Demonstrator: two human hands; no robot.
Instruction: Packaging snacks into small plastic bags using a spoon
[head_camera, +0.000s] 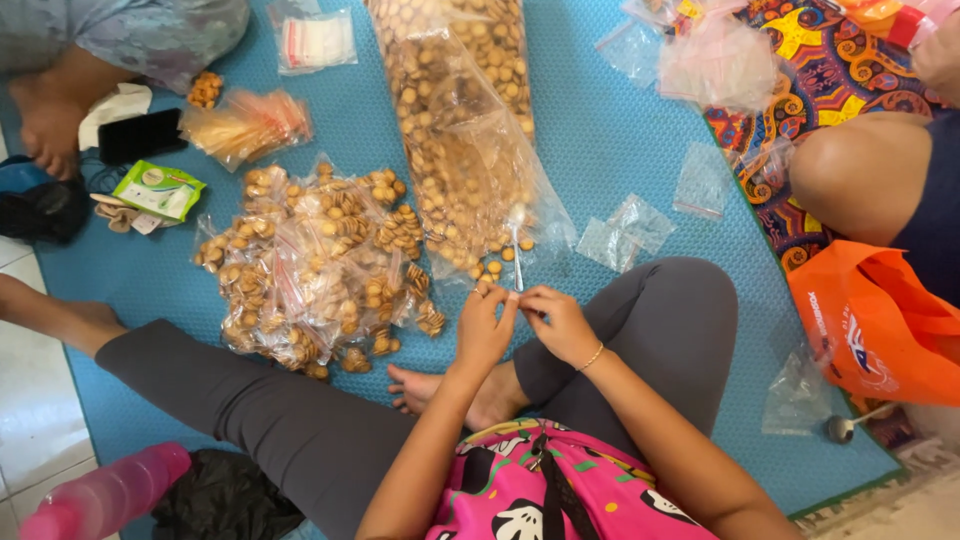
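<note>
My left hand (484, 325) and my right hand (556, 320) meet in front of me above my crossed legs, fingertips pinched together on a small clear plastic bag (520, 302) that is hard to make out. Just beyond my fingers lies a large clear sack of small round brown biscuits (455, 130), its open mouth toward me, with a white plastic spoon (516, 255) resting in it. To the left sits a heap of small filled biscuit packets (315, 265).
Everything rests on a blue mat (600, 130). Empty clear bags (625, 232) lie to the right, an orange bag (875, 320) and another person's knee (860, 170) beyond. Another person's foot (50, 125), a black phone (140, 135) and a green pouch (160, 190) lie left. A pink bottle (105, 495) lies near.
</note>
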